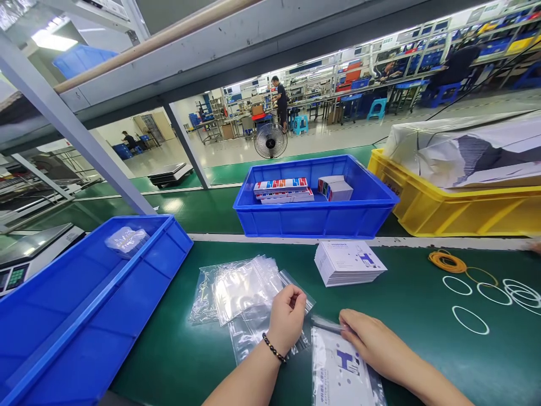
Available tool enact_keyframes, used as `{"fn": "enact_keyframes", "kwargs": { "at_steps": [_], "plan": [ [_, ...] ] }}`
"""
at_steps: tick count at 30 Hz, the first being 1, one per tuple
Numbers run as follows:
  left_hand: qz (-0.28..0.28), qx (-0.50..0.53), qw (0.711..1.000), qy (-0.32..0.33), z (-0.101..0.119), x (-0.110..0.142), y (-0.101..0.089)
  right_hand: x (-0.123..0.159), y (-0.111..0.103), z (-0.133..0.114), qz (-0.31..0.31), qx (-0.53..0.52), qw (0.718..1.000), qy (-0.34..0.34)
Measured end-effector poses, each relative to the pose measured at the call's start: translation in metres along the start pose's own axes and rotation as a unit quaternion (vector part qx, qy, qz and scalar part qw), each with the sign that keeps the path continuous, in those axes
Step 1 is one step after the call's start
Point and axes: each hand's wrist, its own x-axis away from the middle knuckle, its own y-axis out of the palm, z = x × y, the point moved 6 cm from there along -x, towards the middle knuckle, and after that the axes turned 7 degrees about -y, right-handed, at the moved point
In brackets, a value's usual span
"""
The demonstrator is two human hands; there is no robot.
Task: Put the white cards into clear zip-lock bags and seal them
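My right hand is closed on the upper right edge of a clear zip bag. Inside that bag lies a white printed booklet with a purple picture. My left hand, a beaded bracelet at its wrist, is curled with thumb and fingers pressed together; whether anything is in them is hidden. It is over the right side of a loose pile of clear plastic bags. Behind my hands, a neat stack of white booklets with the same purple print rests on the green table.
A blue bin with printed boxes stands ahead, beside a yellow bin. Another blue bin fills the left side. Orange rubber bands and several white rings lie at right. A scale is far left.
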Motion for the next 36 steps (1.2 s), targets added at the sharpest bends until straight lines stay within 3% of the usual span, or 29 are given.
{"fn": "enact_keyframes", "kwargs": {
  "at_steps": [4, 7, 9, 11, 13, 15, 19, 22, 24, 26, 29, 33, 36],
  "plan": [
    [0.006, -0.018, 1.000, -0.009, 0.000, -0.002, -0.004, 0.007, -0.009, 0.015, -0.026, -0.018, 0.999, 0.030],
    [0.007, -0.147, 0.989, 0.001, 0.004, -0.001, -0.006, 0.012, -0.017, 0.030, -0.027, -0.027, 0.998, 0.050],
    [-0.013, -0.298, 0.954, -0.009, 0.005, 0.002, -0.004, 0.015, -0.020, 0.039, -0.021, -0.038, 0.997, 0.064],
    [-0.046, -0.432, 0.900, -0.037, 0.003, 0.006, -0.003, 0.017, -0.023, 0.047, -0.015, -0.047, 0.996, 0.077],
    [-0.077, -0.502, 0.859, -0.064, 0.003, 0.011, -0.003, 0.018, -0.025, 0.052, -0.014, -0.047, 0.995, 0.090],
    [-0.103, -0.524, 0.842, -0.078, 0.003, 0.014, -0.003, 0.019, -0.028, 0.054, -0.017, -0.041, 0.994, 0.102],
    [-0.155, -0.517, 0.838, -0.074, -0.002, 0.016, 0.002, 0.020, -0.029, 0.051, -0.030, -0.017, 0.994, 0.108],
    [-0.169, -0.494, 0.852, -0.050, -0.006, 0.014, 0.007, 0.019, -0.028, 0.050, -0.030, 0.003, 0.995, 0.095],
    [-0.159, -0.460, 0.873, -0.040, -0.006, 0.012, 0.008, 0.017, -0.032, 0.050, 0.025, 0.024, 0.997, 0.073],
    [-0.139, -0.426, 0.893, -0.034, -0.005, 0.009, 0.006, 0.017, -0.040, 0.047, 0.118, 0.044, 0.991, 0.052],
    [-0.103, -0.432, 0.895, -0.047, -0.003, 0.007, 0.000, 0.016, -0.042, 0.035, 0.206, 0.038, 0.978, 0.008],
    [-0.124, -0.483, 0.865, -0.046, -0.005, 0.009, 0.001, 0.010, -0.027, 0.008, 0.189, 0.027, 0.980, -0.065],
    [-0.161, -0.475, 0.865, -0.021, -0.007, 0.012, 0.008, 0.005, -0.014, -0.007, 0.150, 0.024, 0.984, -0.090]
  ]
}}
